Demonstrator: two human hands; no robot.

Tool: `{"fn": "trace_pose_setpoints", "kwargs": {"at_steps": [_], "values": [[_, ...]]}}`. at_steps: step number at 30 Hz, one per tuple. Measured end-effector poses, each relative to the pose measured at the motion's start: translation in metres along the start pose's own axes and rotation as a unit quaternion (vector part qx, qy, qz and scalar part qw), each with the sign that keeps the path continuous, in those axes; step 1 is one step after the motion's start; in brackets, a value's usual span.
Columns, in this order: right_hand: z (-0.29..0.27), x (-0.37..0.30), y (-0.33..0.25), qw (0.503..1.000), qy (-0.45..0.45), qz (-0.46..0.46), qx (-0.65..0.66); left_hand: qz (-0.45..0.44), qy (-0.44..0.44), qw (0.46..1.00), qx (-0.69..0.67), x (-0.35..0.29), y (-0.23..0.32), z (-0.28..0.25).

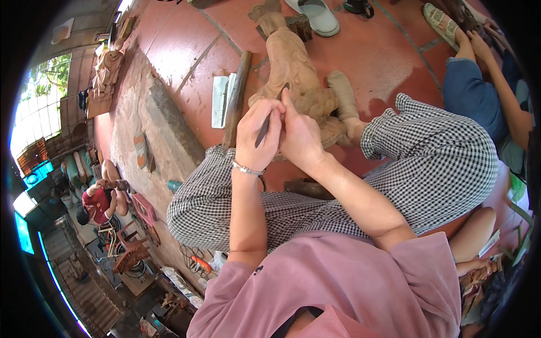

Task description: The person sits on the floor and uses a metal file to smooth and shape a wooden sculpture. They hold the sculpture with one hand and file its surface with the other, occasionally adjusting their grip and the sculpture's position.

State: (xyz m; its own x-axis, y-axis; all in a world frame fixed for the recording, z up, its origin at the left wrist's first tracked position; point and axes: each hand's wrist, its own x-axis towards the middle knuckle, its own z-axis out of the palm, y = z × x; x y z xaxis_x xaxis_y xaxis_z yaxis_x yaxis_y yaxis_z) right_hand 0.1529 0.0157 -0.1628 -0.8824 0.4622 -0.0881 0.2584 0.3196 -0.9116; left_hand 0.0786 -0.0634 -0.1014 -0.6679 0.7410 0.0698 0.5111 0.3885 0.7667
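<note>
A carved wooden figure (287, 59) of pale brown wood lies on the tiled floor between my legs, its near end by my hands. My left hand (256, 127) is closed round a thin dark flat tool (262, 133), whose exact kind I cannot make out. Its dark tip shows beyond my fingers, against the wood. My right hand (300, 134) is pressed against the left one, closed over the same tool, with a finger stretched along it toward the figure. What lies between the two palms is hidden.
Left of the figure are a long wooden stick (236, 93) and a white sheet (220, 102). My socked foot (341, 93) rests at its right. Grey slippers (319, 18) lie beyond. People sit at right, and one in red (97, 203) at far left.
</note>
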Motion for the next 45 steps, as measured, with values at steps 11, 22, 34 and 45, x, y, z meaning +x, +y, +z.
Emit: {"fn": "trace_pose_setpoints", "kwargs": {"at_steps": [11,22,34,45], "values": [[0.004,0.000,-0.007,1.000,-0.010,0.010,-0.009,-0.039,-0.005,0.998,-0.050,-0.001,-0.010,-0.005],[0.017,-0.008,-0.013,0.997,-0.015,-0.045,0.053,-0.093,0.072,0.990,-0.076,-0.016,-0.014,-0.024],[0.018,-0.011,-0.012,0.998,-0.014,-0.042,0.039,-0.071,0.035,0.995,-0.054,-0.014,-0.012,-0.030],[0.010,-0.016,-0.029,0.966,-0.013,-0.080,0.247,-0.070,0.111,0.991,-0.031,-0.015,-0.005,-0.043]]}}
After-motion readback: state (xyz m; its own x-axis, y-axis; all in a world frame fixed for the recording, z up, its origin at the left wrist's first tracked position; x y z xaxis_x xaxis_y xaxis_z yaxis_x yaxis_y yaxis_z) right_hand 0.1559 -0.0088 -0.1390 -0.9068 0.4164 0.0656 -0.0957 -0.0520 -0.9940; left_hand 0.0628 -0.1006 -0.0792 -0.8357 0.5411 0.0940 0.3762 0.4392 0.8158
